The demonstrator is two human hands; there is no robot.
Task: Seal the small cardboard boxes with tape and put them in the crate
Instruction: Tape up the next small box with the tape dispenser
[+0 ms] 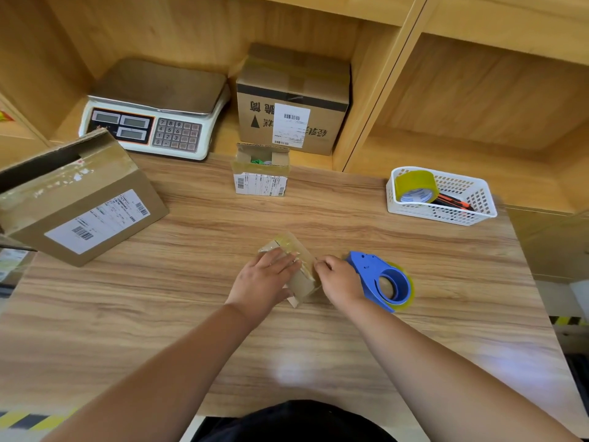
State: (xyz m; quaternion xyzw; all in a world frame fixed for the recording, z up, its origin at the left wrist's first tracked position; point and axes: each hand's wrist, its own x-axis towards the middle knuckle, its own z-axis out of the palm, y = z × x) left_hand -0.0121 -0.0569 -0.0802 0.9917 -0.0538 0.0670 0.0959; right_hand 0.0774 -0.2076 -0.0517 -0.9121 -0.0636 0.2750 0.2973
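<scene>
While my left hand [266, 279] presses flat, fingers straight, on the small box [302, 283] mid-table [318, 215], my right hand [339, 280] grips the tape dispenser [384, 282] just beside the box.

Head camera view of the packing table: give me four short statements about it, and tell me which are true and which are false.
1. The left hand lies flat on the small cardboard box. True.
2. The blue tape dispenser sits in the white basket. False: it lies on the table beside the right hand; the basket holds a yellowish tape roll.
3. The small labelled box at the table's back edge has its top flaps open. True.
4. The weighing scale stands right of the large carton in the shelf. False: it stands to its left.
</scene>
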